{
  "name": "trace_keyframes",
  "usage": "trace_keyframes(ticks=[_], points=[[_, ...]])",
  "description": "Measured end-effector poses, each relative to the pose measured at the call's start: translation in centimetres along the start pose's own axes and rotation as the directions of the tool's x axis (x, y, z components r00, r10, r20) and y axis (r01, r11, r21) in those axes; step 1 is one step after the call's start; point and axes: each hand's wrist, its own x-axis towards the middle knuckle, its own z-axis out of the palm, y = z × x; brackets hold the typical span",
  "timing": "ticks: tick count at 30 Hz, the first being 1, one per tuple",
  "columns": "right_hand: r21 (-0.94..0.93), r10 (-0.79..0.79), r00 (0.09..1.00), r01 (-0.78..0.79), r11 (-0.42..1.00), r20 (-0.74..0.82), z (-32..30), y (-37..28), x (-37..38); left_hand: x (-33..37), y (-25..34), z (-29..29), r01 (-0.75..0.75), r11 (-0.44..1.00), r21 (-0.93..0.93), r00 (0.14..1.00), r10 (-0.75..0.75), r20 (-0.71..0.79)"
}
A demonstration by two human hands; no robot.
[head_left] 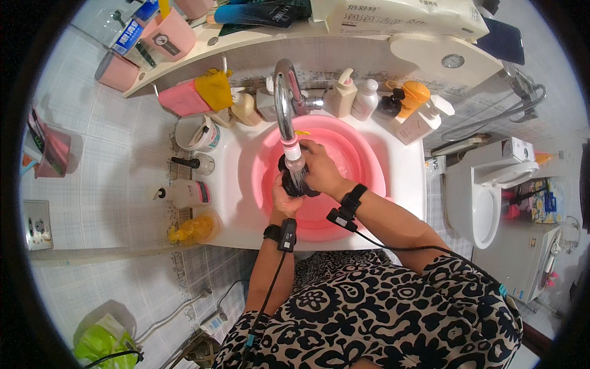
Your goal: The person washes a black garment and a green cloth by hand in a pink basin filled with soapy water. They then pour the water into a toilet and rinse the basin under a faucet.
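White-tiled bathroom walls frame my view down onto a glossy white sink worktop [405,166], seen from the head camera as I follow along remotely. At far left a wall socket [38,226] sits in the tiles; nearer the sink stand a white cup [196,133], a small dark-capped bottle [195,163], a white bottle lying on its side [183,193] and a yellow toy-like object [192,229]. A pink cloth [182,98] and a yellow rubber glove [215,88] hang under the shelf [258,43]. In the middle, a curved chrome tap [284,98] runs water into a smooth round pink basin [362,161]. My left hand [285,198] is cupped tightly under a small dark rounded object [294,182] held right beneath the stream, over the basin; my right hand [319,168] is clamped on it from above. I judge the rinsing to be under way, not finished: water flows and the object is not set down. Behind stand plastic pump bottles [344,93] and an orange bottle [413,95]; at right, a white toilet [485,190].
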Motion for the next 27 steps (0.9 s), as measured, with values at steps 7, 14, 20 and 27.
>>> trace_keyframes(ticks=[7, 14, 20, 27], points=[[0.239, -0.283, 0.937, 0.232, 0.943, 0.206, 1.4, -3.5, -2.1, 0.5, 1.2, -4.7, -0.057, 0.998, 0.017, 0.961, 0.051, 0.273], [-0.072, -0.147, 0.98, 0.158, 0.985, 0.134, 2.1, -3.3, -0.3, 0.0, -0.6, -0.4, -0.048, 0.995, 0.09, 0.965, 0.023, 0.261], [-0.069, 0.278, 0.923, -0.27, 0.96, 0.267, 2.0, -1.6, 3.1, 0.3, -1.2, 1.9, -0.079, 0.982, 0.169, 0.995, 0.066, 0.081], [0.463, 0.571, 0.798, -0.588, 0.663, 0.195, 3.4, 4.7, 0.0, -0.9, 0.3, 4.3, -0.204, 0.968, 0.146, 0.966, 0.224, -0.132]])
